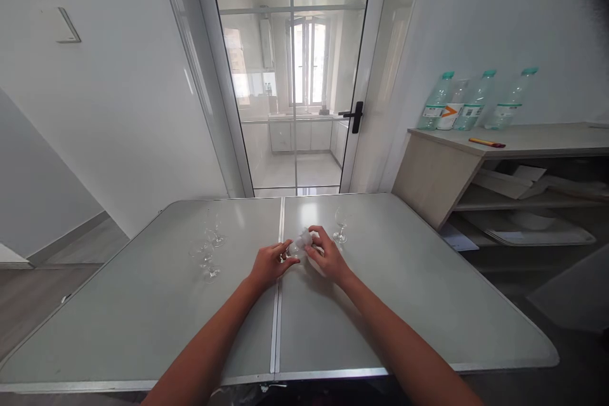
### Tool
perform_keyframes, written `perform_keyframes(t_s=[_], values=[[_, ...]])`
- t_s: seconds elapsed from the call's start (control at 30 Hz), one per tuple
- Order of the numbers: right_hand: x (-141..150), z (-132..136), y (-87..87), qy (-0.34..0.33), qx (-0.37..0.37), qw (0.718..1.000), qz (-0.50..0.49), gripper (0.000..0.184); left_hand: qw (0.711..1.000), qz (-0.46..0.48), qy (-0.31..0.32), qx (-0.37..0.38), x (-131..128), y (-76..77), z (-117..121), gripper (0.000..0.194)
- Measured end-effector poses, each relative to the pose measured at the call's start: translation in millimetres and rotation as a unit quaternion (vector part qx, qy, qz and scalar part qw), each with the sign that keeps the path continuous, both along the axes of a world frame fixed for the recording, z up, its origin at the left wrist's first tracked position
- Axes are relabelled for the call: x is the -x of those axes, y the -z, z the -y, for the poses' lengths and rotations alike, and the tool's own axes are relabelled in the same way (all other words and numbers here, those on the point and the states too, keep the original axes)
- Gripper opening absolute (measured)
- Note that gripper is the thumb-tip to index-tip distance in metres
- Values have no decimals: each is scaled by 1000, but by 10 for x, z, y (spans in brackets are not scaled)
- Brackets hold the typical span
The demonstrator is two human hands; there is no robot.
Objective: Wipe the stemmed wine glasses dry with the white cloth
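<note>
Glass point(295, 249) is pinched by the left hand point(269, 265), white wad point(305, 238) by the right hand point(329, 257); likely fragile and slippery, best gripped lightly, low down.

Your right fingers point(324, 242) partly cover a white wad point(305, 238); the clear item point(295, 250) by your left fingers point(278, 250) is indistinct. Bottle labels point(432, 111): illegible. Lower edge crops your forearms point(204, 336).

Before you, grey-green broad table point(390, 292): smooth, semi-gloss, glare near far edge. Silver metal trim point(247, 379) along near edge: shiny. Toward left edge, clear stemmed glasses point(218, 240): transparent, glossy. At your right hand point(329, 258), white crumpled wad point(304, 239): matt, cloth or paper, unclear. Clear green-capped bottles point(472, 105): shiny plastic.
</note>
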State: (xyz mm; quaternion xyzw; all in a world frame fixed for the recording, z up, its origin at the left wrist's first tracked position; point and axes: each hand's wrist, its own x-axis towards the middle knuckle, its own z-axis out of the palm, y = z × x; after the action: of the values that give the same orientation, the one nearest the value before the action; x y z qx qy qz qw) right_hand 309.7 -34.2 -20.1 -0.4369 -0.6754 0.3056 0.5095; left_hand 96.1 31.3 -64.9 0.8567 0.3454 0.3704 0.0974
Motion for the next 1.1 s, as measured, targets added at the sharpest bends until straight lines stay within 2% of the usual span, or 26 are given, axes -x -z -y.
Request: perform_keyframes(t_s=[0.07, 0.13, 0.23, 0.33, 0.4, 0.47, 0.53, 0.6, 0.67, 0.77, 0.83, 0.87, 0.9, 1.0, 1.1], values=[[-69, 11, 9, -71, 8, 996, 49, 62, 999, -24, 22, -9, 29, -8, 10, 52], [-128, 14, 19, -118, 21, 989, 89, 77, 997, -58, 46, -18, 52, -30, 21, 49], [-165, 3, 20, -144, 56, 988, 12, 69, 995, -81, 47, -19, 61, -84, 19, 50], [-138, -8, 4, -110, 103, 979, -140, 60, 998, -68, -2, -9, 55, -149, -6, 49], [-99, -9, 1, -72, 119, 973, -186, 59, 998, -57, -31, -1, 53, -183, -9, 49], [-55, -5, 10, -40, 106, 981, -156, 59, 998, -52, -33, 11, 53, -207, 10, 48], [-24, 3, 23, -40, 69, 994, -69, 59, 999, -35, -7, 36, 48, -232, 44, 49], [-22, 17, 27, -67, 25, 997, 7, 60, 995, 5, 39, 88, 34, -271, 80, 48], [-53, 33, 18, -87, -6, 996, 14, 56, 978, 59, 93, 175, 8, -324, 107, 45], [-124, 61, 0, -57, -33, 996, -55, 48, 918, 111, 177, 338, -50, -381, 139, 45], [-147, 72, 2, -18, -42, 996, -73, 48, 884, 127, 202, 402, -90, -371, 167, 48], [-142, 72, 8, -4, -43, 997, -63, 48, 883, 136, 196, 405, -108, -350, 181, 48], [-125, 67, 16, 2, -40, 998, -40, 50, 894, 143, 177, 385, -122, -320, 194, 47], [-24, 34, 36, -1, -11, 999, 30, 51, 960, 129, 74, 238, -134, -212, 203, 39], [70, -4, 25, 0, 36, 999, 11, 49, 989, 78, -11, 121, -99, -158, 151, 47]])
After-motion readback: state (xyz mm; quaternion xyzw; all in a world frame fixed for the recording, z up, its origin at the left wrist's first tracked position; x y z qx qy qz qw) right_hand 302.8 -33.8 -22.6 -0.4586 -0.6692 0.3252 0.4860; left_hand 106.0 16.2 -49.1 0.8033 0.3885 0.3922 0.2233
